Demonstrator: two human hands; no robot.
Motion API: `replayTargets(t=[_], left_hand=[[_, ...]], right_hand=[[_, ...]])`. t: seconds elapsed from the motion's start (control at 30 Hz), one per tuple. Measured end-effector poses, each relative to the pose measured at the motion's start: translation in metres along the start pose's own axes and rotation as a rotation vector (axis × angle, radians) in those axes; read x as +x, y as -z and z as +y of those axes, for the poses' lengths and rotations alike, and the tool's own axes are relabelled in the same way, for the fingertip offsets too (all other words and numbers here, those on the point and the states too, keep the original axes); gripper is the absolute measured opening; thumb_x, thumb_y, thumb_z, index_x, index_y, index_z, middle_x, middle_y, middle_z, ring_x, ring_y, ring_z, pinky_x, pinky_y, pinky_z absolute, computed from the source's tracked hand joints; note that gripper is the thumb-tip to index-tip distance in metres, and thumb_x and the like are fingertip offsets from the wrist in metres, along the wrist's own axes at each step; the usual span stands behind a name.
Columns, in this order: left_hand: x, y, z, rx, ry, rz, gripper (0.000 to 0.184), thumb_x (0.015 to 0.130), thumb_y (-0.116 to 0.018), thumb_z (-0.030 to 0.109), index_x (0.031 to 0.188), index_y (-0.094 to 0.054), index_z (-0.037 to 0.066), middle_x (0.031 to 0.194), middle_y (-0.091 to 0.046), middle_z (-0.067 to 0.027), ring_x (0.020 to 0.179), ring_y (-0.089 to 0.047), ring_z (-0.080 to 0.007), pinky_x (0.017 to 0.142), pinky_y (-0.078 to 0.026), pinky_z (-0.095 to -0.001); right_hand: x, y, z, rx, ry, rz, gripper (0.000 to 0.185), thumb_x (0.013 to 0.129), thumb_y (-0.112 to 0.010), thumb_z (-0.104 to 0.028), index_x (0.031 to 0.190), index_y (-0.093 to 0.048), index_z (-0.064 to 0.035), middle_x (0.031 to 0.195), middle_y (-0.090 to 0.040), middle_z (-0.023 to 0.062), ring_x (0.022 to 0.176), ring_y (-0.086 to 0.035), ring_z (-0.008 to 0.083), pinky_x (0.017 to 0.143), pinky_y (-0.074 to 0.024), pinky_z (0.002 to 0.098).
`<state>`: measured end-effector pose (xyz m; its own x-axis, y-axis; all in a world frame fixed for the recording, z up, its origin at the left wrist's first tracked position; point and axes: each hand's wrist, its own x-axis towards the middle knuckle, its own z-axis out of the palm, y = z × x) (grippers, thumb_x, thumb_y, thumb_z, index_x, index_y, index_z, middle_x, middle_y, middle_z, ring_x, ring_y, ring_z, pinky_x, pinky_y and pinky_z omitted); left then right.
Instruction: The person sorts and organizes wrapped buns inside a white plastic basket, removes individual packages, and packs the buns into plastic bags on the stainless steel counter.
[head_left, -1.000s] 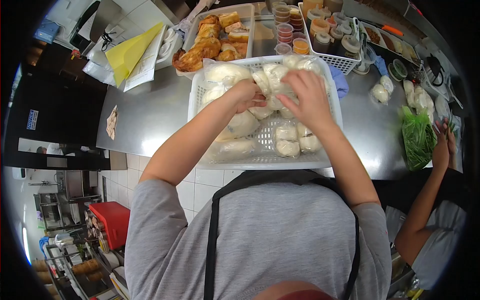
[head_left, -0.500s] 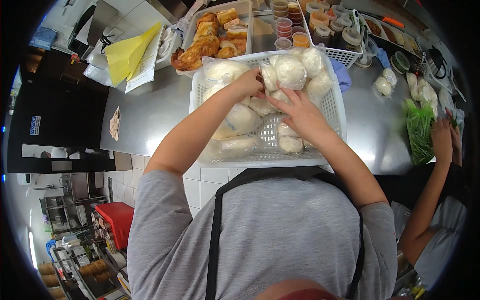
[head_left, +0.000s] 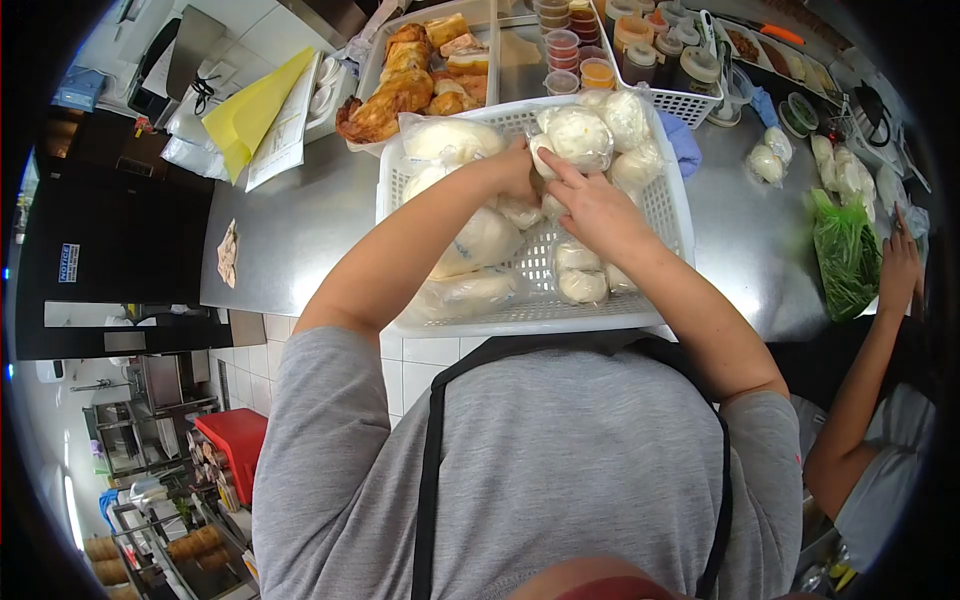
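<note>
- Browned meat (head_left: 400, 95) and lidded cups (head_left: 562, 60) stand beyond the perforated white basket (head_left: 535, 331).
- Shiny metal surface (head_left: 740, 245); pale floor tiles (head_left: 408, 378).
- Rounded white pieces (head_left: 580, 138), in clear plastic, sit inside the basket; the right hand (head_left: 605, 212) touches them, grip unclenched; the left hand's (head_left: 516, 172) fingers are hidden, grip unclear.

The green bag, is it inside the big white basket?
No, the green bag lies on the metal counter, apart from the white basket and to its right.
</note>
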<state>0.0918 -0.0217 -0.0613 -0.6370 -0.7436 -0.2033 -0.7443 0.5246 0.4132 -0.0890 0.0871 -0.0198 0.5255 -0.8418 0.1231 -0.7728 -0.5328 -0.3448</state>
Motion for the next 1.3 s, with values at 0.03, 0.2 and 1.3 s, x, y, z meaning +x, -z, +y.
replayTargets(t=[0.03,0.2,1.3], left_hand=[[0.01,-0.01,-0.009,0.185,-0.094,-0.125,0.072,0.065,-0.075,0.032,0.127,-0.049,0.008,0.115,-0.054,-0.0137,0.107,-0.051,-0.0309,0.09,-0.045,-0.0394],[0.004,0.002,0.047,0.386,0.294,-0.359,0.079,0.065,-0.072,0.053,0.128,-0.053,0.01,0.127,-0.051,-0.0122,0.122,-0.037,-0.0307,0.103,-0.032,-0.0403],[-0.021,0.031,0.009,0.647,-0.053,-0.014,0.023,0.079,-0.061,0.028,0.09,-0.068,0.009,0.091,-0.065,-0.0078,0.093,-0.059,-0.0231,0.085,-0.035,-0.041]], right_hand=[[0.0,0.002,-0.001,0.001,-0.002,-0.001,0.036,0.073,-0.067,-0.007,0.107,-0.056,-0.0054,0.147,-0.028,0.0011,0.108,-0.052,0.0318,0.085,-0.0512,0.0402],[0.001,0.002,-0.002,0.019,-0.046,-0.018,0.036,0.072,-0.067,-0.005,0.107,-0.057,-0.0047,0.147,-0.03,0.0003,0.112,-0.049,0.0322,0.089,-0.0495,0.0394],[0.014,-0.023,-0.018,-0.265,0.071,-0.004,0.022,0.08,-0.055,-0.01,0.1,-0.064,-0.0069,0.124,-0.05,0.0085,0.108,-0.051,0.0299,0.084,-0.0452,0.0423]])
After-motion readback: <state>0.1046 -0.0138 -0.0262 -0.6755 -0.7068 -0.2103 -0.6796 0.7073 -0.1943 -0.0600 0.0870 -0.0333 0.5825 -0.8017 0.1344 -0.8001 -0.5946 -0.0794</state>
